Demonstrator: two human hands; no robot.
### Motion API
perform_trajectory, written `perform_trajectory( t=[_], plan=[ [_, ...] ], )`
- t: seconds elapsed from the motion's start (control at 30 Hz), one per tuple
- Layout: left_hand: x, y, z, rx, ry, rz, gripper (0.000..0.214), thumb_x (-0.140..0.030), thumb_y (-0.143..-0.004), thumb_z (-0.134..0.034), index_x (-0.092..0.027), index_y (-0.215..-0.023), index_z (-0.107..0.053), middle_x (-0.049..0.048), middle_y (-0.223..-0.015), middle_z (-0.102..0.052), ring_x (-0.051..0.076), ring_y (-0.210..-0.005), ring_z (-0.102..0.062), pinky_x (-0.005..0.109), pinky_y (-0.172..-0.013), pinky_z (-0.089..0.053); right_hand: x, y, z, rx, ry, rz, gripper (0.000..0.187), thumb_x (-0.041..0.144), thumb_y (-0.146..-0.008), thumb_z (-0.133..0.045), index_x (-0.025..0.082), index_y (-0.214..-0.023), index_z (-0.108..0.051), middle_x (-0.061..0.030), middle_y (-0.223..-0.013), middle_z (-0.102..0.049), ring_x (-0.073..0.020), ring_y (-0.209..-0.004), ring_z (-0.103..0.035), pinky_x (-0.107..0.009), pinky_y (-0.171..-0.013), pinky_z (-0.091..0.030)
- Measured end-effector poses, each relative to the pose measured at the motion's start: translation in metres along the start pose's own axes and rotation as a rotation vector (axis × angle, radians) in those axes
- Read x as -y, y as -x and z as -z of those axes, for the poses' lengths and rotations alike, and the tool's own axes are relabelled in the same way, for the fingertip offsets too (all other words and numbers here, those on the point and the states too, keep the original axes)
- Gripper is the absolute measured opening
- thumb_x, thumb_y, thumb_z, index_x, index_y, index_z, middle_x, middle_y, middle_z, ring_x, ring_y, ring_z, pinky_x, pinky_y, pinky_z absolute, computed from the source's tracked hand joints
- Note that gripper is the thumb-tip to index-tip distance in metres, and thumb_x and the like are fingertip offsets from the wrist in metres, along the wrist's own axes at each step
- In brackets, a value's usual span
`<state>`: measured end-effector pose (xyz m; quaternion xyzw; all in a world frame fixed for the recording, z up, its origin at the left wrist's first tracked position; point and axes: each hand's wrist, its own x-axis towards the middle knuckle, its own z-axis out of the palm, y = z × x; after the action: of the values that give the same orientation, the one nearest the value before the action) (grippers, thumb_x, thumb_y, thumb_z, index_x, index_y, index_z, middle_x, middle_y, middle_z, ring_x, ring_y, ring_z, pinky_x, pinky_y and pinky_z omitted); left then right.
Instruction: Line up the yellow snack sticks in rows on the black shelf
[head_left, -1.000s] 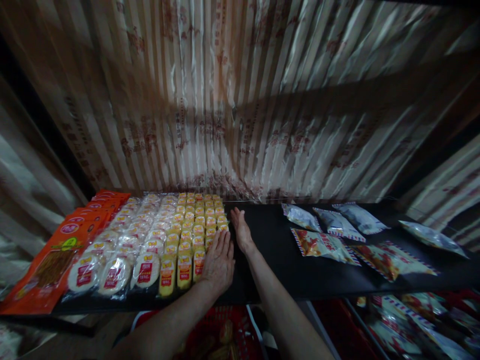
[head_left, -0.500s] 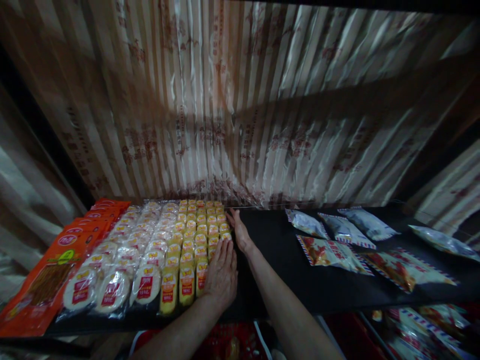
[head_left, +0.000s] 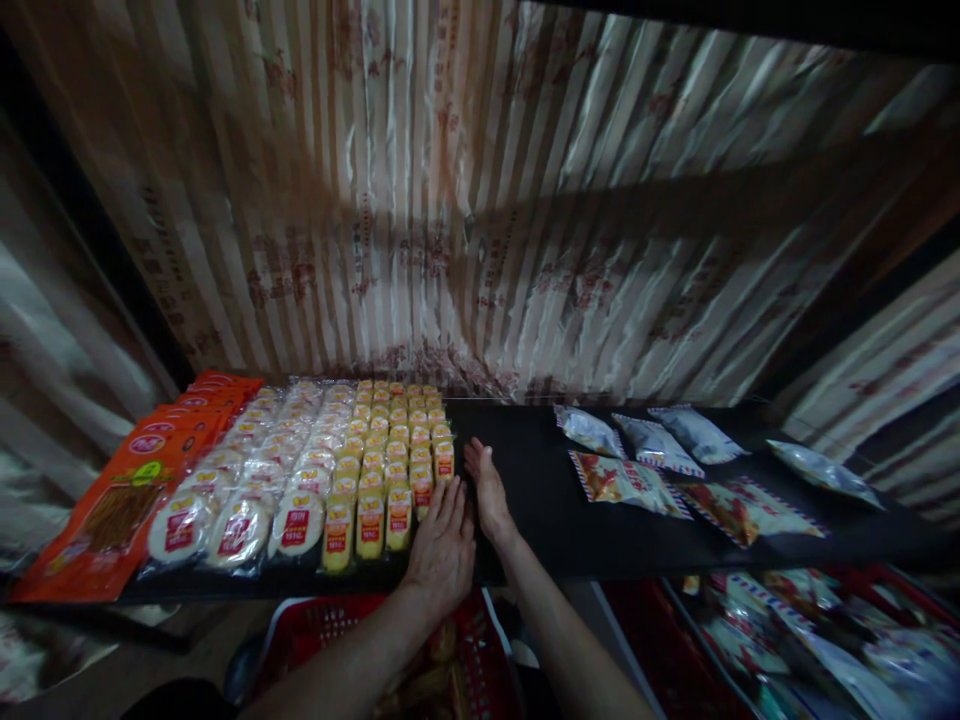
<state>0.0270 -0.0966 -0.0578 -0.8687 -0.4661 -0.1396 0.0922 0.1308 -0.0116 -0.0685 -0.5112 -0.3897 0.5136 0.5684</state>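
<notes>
Rows of small yellow wrapped cakes (head_left: pixel 371 515) with red labels stand on the black shelf (head_left: pixel 525 540). My left hand (head_left: pixel 442 545) lies flat at the front right corner of these rows, fingers stretched out, fingertips by the nearest packs. Just right of the rows, my right hand (head_left: pixel 489 492) is held edge-on with its fingers extended, holding nothing, a small gap from the cakes. Round white wrapped cakes (head_left: pixel 296 520) fill the columns to the left of the yellow ones. Whether my left palm touches a pack cannot be made out.
Orange snack bags (head_left: pixel 112 500) overlap at the shelf's left end. Several striped-edge snack bags (head_left: pixel 626 485) lie on the right. Below the shelf are a red basket (head_left: pixel 300 620) with packs inside and a crate of bags (head_left: pixel 795 640). A striped sheet (head_left: pixel 465 250) hangs behind.
My right hand has drawn back toward me and slightly away from the yellow rows. My left hand stays near the front corner. The view has tipped downward, showing more of the basket.
</notes>
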Motion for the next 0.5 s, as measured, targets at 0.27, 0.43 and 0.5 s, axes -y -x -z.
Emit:
perform_trajectory(
  t=[0.27, 0.43, 0.5],
  plan=[
    [-0.036, 0.058, -0.016, -0.018, 0.072, 0.047, 0.058, -0.03, -0.087, -0.043, -0.009, -0.141, -0.038, 0.0149, -0.147, -0.037, 0.029, -0.137, -0.031, 0.047, -0.113, -0.024, -0.013, 0.067, 0.005, -0.067, 0.162, 0.04, 0.07, 0.063, -0.08, -0.046, 0.015, -0.13, -0.049, -0.0146, -0.132, -0.055, -0.0254, -0.124, -0.05, -0.042, -0.108, -0.036],
    [-0.044, 0.074, -0.015, -0.03, 0.046, 0.112, 0.062, -0.02, -0.087, -0.042, -0.019, -0.146, -0.027, 0.007, -0.148, -0.037, 0.021, -0.135, -0.036, 0.04, -0.11, -0.032, -0.016, 0.12, 0.003, -0.032, 0.467, 0.199, 0.052, 0.044, -0.084, -0.048, 0.018, -0.129, -0.05, -0.0123, -0.127, -0.059, -0.0251, -0.119, -0.052, -0.047, -0.107, -0.036],
    [-0.046, 0.079, -0.017, -0.039, 0.045, 0.116, 0.062, -0.019, -0.087, -0.042, -0.02, -0.147, -0.026, 0.0066, -0.145, -0.042, 0.02, -0.132, -0.041, 0.04, -0.108, -0.036, -0.018, 0.139, 0.004, -0.013, 0.575, 0.313, 0.046, 0.039, -0.084, -0.047, 0.017, -0.123, -0.057, -0.0138, -0.124, -0.06, -0.0262, -0.119, -0.051, -0.048, -0.106, -0.036]
  ],
)
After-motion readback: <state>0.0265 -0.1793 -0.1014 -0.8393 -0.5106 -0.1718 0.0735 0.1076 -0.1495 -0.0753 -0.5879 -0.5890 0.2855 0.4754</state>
